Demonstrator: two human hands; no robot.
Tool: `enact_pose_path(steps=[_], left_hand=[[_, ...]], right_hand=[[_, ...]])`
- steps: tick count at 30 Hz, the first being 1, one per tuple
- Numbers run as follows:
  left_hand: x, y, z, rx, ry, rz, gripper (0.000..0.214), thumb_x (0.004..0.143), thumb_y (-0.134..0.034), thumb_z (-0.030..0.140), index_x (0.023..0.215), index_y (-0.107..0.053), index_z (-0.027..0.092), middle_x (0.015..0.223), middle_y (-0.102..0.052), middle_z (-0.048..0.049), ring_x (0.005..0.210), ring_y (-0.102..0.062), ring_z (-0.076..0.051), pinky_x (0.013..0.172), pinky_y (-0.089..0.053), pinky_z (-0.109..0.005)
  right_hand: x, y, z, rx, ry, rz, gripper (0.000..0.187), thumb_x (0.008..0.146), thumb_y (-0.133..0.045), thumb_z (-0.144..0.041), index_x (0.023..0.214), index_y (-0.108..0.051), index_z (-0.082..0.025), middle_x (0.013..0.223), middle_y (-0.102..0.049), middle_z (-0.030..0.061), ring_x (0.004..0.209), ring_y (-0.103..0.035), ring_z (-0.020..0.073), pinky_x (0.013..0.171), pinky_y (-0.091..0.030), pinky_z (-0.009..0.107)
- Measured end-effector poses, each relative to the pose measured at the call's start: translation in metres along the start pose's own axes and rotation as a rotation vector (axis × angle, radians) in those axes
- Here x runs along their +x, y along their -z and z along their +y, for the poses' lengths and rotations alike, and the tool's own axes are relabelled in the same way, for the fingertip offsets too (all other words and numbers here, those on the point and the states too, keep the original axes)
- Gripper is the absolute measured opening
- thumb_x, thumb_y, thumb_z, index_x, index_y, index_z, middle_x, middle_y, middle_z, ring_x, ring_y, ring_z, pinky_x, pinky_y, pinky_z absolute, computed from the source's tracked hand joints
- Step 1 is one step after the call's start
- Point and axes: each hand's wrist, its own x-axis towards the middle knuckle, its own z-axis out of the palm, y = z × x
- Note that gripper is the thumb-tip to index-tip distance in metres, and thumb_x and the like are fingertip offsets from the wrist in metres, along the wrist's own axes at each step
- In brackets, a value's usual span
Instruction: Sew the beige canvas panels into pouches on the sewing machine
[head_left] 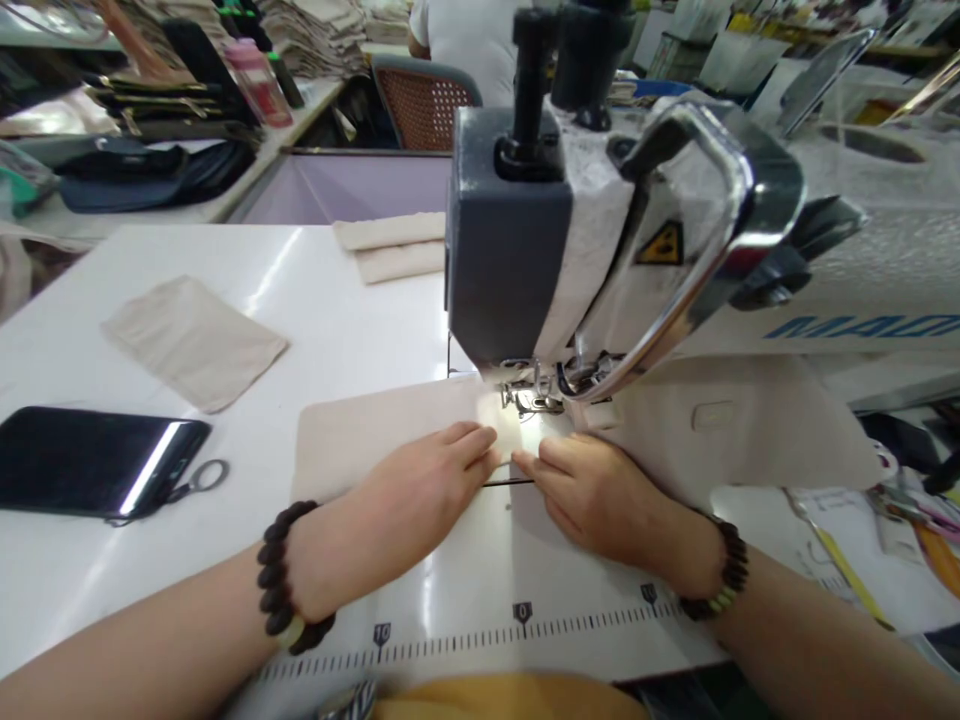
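A beige fabric piece (pixel 352 435) lies flat on the white table under the presser foot (pixel 534 398) of a grey and white sewing machine (pixel 570 230). My left hand (pixel 420 480) rests flat on the fabric, fingers stretched toward the needle. My right hand (pixel 592 485) lies flat beside it, fingertips pressing the fabric edge just in front of the presser foot. Both wrists wear dark bead bracelets. The fabric continues to the right under the machine arm (pixel 750 430).
A black phone (pixel 90 460) and small snips (pixel 202 478) lie at the left. A loose beige piece (pixel 195 340) and a folded stack (pixel 394 245) sit farther back. A ruler strip (pixel 517 625) runs along the front edge. A person in white sits behind a chair (pixel 424 100).
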Motion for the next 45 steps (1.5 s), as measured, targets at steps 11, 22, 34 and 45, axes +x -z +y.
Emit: enact_pose_path(steps=[11,22,34,45], left_hand=[[0.016,-0.001,-0.023,0.017,0.052,0.053,0.026,0.089,-0.042,0.006,0.111,-0.055,0.008,0.12,-0.055,-0.0147,0.114,-0.051,-0.02,0.097,-0.045,-0.034],[0.024,-0.005,-0.034,0.085,0.057,0.112,0.026,0.09,-0.04,0.006,0.109,-0.057,0.007,0.111,-0.06,-0.0141,0.108,-0.054,-0.02,0.091,-0.048,-0.032],[0.018,-0.01,-0.021,0.252,0.27,-0.015,0.034,0.089,-0.035,0.005,0.12,-0.048,0.005,0.124,-0.051,-0.0206,0.117,-0.048,-0.029,0.096,-0.041,-0.047],[-0.037,0.077,-0.055,-0.243,0.833,0.223,0.059,0.083,-0.041,0.016,0.14,-0.027,0.014,0.097,-0.064,-0.0096,0.088,-0.063,-0.025,0.079,-0.05,-0.04]], right_hand=[[0.014,-0.009,-0.002,-0.162,-0.188,-0.048,0.039,0.08,-0.044,-0.005,0.118,-0.053,-0.002,0.087,-0.061,0.0103,0.073,-0.053,0.0188,0.071,-0.044,0.032],[0.014,-0.009,-0.003,-0.164,-0.211,-0.067,0.036,0.08,-0.043,-0.006,0.114,-0.055,-0.005,0.088,-0.06,0.0097,0.074,-0.053,0.0184,0.073,-0.045,0.032],[0.014,-0.009,-0.003,-0.148,-0.197,-0.039,0.035,0.079,-0.042,-0.003,0.112,-0.056,-0.005,0.084,-0.06,0.0086,0.074,-0.053,0.0172,0.066,-0.045,0.028],[0.012,-0.005,-0.004,-0.138,-0.192,-0.059,0.025,0.079,-0.046,-0.002,0.098,-0.058,-0.011,0.085,-0.059,0.0068,0.074,-0.051,0.0172,0.066,-0.045,0.029]])
